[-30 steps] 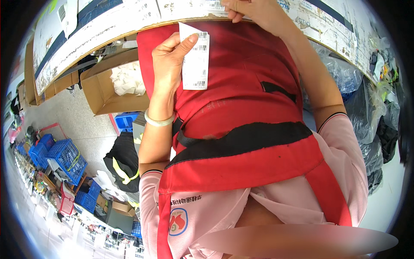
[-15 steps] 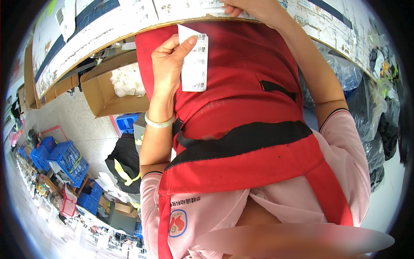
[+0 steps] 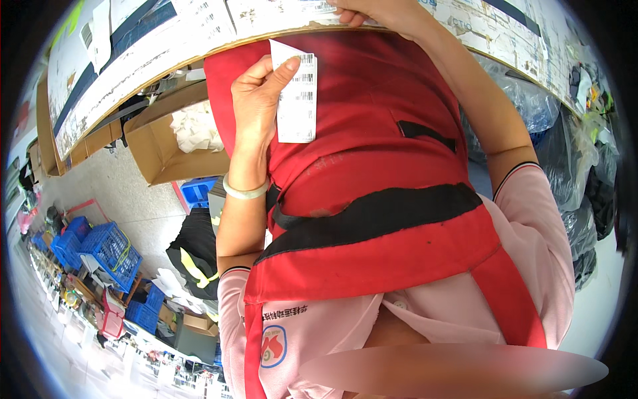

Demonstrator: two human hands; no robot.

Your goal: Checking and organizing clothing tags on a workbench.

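Note:
My left hand (image 3: 256, 100) is closed on a white strip of barcode labels (image 3: 298, 116), pinched under the thumb at its upper part. The strip hangs in front of my red apron (image 3: 372, 126), just short of the table edge, with its top corner folded over. At the top of the view, my right hand (image 3: 382, 13) rests at the worktable (image 3: 279, 25) with its fingers curled. A barcode-printed paper (image 3: 322, 6) lies by those fingertips. The picture's upper edge cuts off part of this hand, so what it pinches, if anything, is hidden.
Under the table's left side stands an open cardboard box (image 3: 153, 149) with crumpled off-white paper (image 3: 197, 126). Clear plastic bags (image 3: 565, 159) bulge below the table at right. Blue crates (image 3: 109, 256) and a black cloth bundle (image 3: 194, 249) are on the floor at left.
My left hand and the label strip have shifted very slightly left. My right hand has moved a little up and left, its fingers still curled at the table.

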